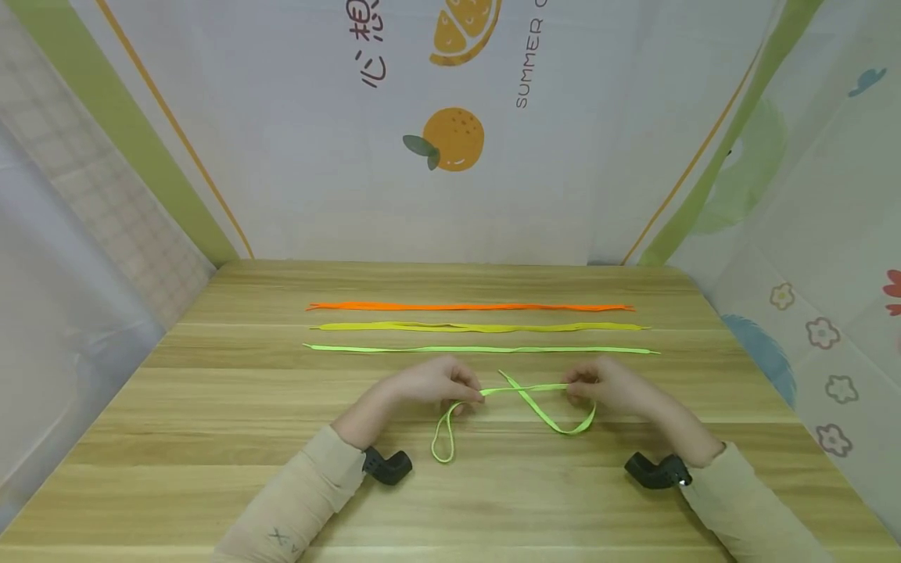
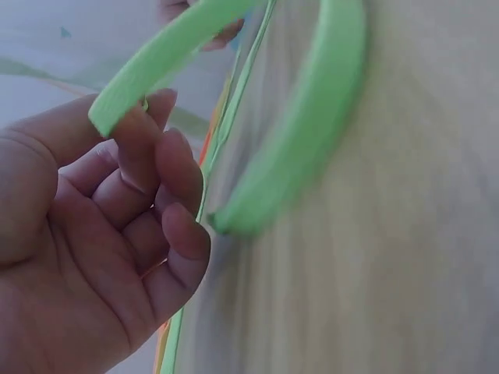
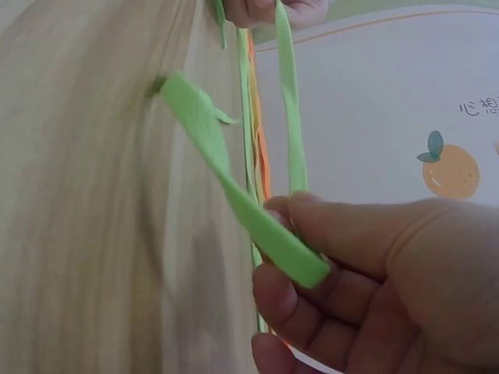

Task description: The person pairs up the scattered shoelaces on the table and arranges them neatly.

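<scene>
A bright green shoelace (image 1: 524,389) stretches between both hands above the table. My left hand (image 1: 443,385) pinches it between thumb and fingers, and a narrow loop of lace hangs below that hand. At the other end of the taut stretch, my right hand (image 1: 605,385) pinches the lace too. From there the lace curves down and back left, crossing the taut stretch near its tip. In the left wrist view the lace (image 2: 312,117) passes over the thumb and fingertips; in the right wrist view a flat strip (image 3: 265,234) bends out from the fingers.
Beyond the hands lie three straightened laces side by side: a green one (image 1: 479,350), a yellow one (image 1: 486,328) and an orange one (image 1: 472,306). The wooden table (image 1: 211,438) meets a printed cloth (image 1: 317,180) at the back. Dark devices (image 1: 387,467) sit at both wrists.
</scene>
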The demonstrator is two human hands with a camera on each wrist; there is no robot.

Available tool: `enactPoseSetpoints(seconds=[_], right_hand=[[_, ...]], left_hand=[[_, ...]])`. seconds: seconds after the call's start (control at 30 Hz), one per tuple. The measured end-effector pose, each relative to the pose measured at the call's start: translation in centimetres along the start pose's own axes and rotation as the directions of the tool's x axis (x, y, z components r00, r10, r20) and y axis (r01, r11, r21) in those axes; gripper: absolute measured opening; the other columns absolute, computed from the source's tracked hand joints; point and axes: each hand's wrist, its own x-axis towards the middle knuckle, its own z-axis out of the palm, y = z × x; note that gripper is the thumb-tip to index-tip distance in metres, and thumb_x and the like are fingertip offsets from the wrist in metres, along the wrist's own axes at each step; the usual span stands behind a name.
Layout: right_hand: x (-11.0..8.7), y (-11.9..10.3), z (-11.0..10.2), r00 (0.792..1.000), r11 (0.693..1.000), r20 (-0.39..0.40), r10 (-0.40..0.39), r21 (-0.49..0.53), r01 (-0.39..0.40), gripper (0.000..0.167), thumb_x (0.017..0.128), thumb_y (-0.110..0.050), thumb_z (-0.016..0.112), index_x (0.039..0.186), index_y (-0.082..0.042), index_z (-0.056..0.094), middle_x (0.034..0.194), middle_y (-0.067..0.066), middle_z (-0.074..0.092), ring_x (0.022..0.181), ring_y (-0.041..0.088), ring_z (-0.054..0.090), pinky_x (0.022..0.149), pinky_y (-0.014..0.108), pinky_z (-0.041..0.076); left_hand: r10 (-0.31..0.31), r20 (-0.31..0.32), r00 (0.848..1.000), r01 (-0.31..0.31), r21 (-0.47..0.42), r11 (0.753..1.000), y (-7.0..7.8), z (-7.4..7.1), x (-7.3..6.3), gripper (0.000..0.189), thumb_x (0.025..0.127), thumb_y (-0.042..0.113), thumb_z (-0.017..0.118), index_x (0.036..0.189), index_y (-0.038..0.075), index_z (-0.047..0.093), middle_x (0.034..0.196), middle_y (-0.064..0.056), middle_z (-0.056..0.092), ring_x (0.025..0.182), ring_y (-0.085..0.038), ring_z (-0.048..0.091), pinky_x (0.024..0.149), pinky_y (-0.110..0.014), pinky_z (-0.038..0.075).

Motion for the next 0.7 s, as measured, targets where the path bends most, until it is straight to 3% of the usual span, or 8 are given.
enactPoseSetpoints(seconds=[0.27,0.43,0.7], right_hand=[[-0.4,0.0,-0.5,1.0,0.999,0.016,0.025,0.033,-0.025,0.012,0.094,-0.015,0.063,0.095,-0.004,0.068,0.077,0.002,0.065,0.073,0.017,0.061,0.065,0.029,0.05],[-0.7,-0.1,-1.0,0.999,0.995,0.034,0.037,0.089,-0.04,0.017,0.095,-0.015,0.061,0.1,0.0,0.068,0.081,0.006,0.066,0.076,0.022,0.062,0.067,0.031,0.052],[-1.0,0.1,-1.8,0.999,0.993,0.033,0.011,0.119,-0.015,0.017,0.095,-0.012,0.061,0.1,0.003,0.068,0.079,0.01,0.064,0.074,0.019,0.059,0.067,0.031,0.051]], left_hand=[[-0.007,-0.034,0.999,0.008,0.011,1.0,0.0,-1.1,-0.8,0.018,0.093,0.015,0.062,0.091,0.001,0.073,0.067,-0.004,0.059,0.055,-0.012,0.049,0.062,-0.025,0.044],[0.002,-0.009,1.0,-0.001,0.057,0.998,0.0,-1.8,-1.1,0.021,0.093,0.018,0.062,0.089,0.0,0.073,0.058,-0.003,0.054,0.052,-0.012,0.047,0.054,-0.024,0.04],[0.04,0.02,0.999,-0.041,0.061,0.997,-0.1,-2.9,-1.6,0.02,0.094,0.013,0.061,0.09,-0.003,0.072,0.07,-0.013,0.063,0.049,-0.011,0.044,0.049,-0.022,0.037]])
